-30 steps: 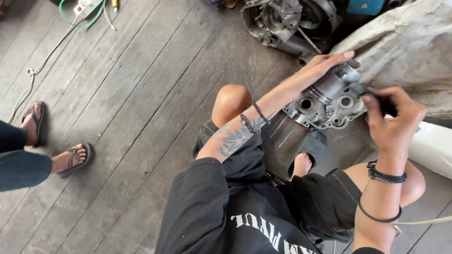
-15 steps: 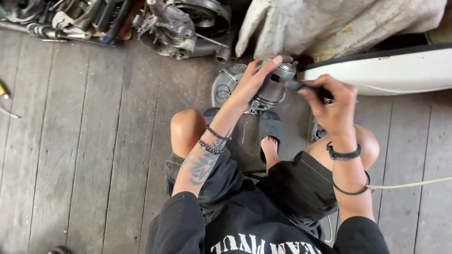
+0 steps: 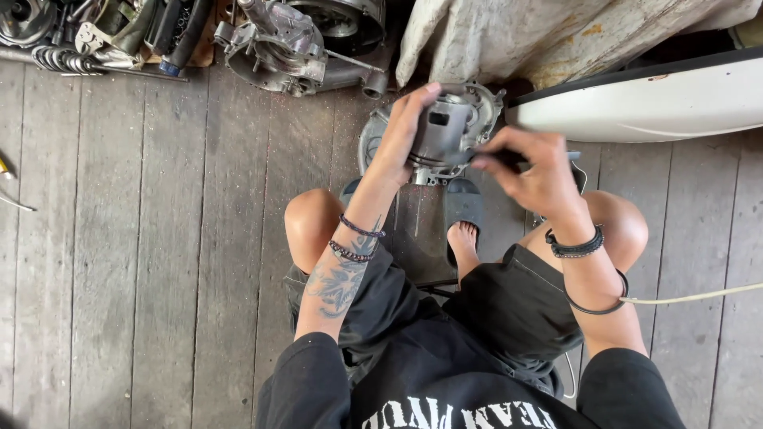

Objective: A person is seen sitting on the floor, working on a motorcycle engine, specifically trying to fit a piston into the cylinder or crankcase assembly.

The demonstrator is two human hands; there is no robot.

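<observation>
Head view, looking straight down at a seated person on a grey plank floor [image 3: 143, 262]. Left hand [image 3: 404, 135] is wrapped around the near side of a grey metal engine part [image 3: 445, 131], fingers curled over its top edge, holding it up above the knees. Right hand [image 3: 532, 171] is closed on a dark slender tool [image 3: 509, 157] whose tip meets the right side of the engine part; the grip is tight, with the fingers folded around the handle, and motion blur hides the finer shape of the tool. Dark bracelets circle both wrists, and a tattoo marks the left forearm.

Below the engine part, a round grey metal cover [image 3: 380, 139] lies on the floor, partly hidden by the left hand. A bare foot in a dark sandal [image 3: 463, 208] rests just beneath it, between the person's knees. The person wears black shorts and a black shirt.

At the top left of the floor sits a heap of metal parts, among them a large silver engine casing [image 3: 278, 44] and a row of coiled springs [image 3: 67, 59]. At the top right, a pale dusty cloth [image 3: 509, 36] drapes over something, and beside it runs a white curved body panel [image 3: 652, 103]. A pale cord [image 3: 691, 297] crosses the floor near the right elbow.
</observation>
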